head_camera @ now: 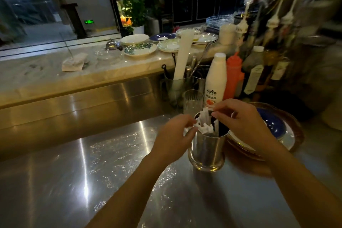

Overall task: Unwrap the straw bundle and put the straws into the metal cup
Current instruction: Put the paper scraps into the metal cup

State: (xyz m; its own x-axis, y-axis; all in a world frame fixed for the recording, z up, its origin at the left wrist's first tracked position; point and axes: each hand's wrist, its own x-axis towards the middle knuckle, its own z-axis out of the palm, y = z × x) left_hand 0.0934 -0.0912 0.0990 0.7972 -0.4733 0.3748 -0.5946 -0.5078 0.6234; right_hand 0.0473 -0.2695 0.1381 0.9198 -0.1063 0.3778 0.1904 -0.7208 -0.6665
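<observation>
The shiny cylindrical metal cup (207,151) stands upright on the brushed steel counter (92,181), and the white paper-wrapped straws (204,124) already stand inside it, long axis close to vertical, their crumpled tops poking above the rim. Both hands flank the mouth of the cup: the left hand (175,135) touches the rim from the left, fingers curled and pinched on a scrap of white wrapper (188,129) — the right hand (242,122) hangs over the far right edge, thumb and forefinger pressed together on the tip of 1 straw top. Each hand sits about equally near, so whatever comes next looks like a pull upward along the straws' length, not sideways. Just behind stand a ribbed clear glass (192,101) and a tall white bottle (216,79), near enough to be knocked — the blue plate on its woven tray (275,126) lies under the right wrist
</observation>
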